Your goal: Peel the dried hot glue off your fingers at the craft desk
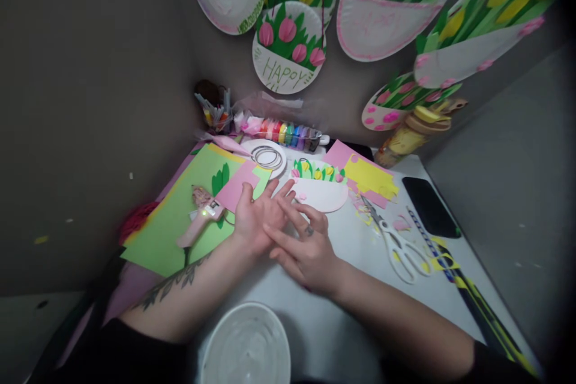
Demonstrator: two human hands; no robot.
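Observation:
My left hand (261, 216) is turned palm up, its fingers stretched out. Across it reaches my right hand (310, 252), fingers apart and the tips touching the left palm; I see nothing held in either. Just beyond them lies a half paper plate (321, 192) with green paper leaves and small yellow and pink paper flowers along its straight edge. Left of my left hand, a pink glue gun (201, 222) with a lit green light rests on green paper sheets (157, 240). A pink paper piece (236, 186) lies beside it.
White scissors (396, 243) lie at right among paper scraps, near a black phone (429, 207) and a yellow-black cutter (483, 306). A white bowl (245, 348) stands in front. Behind are colored clay tubs (283, 132) and a tumbler (411, 132). Decorated plates (288, 75) hang on the wall.

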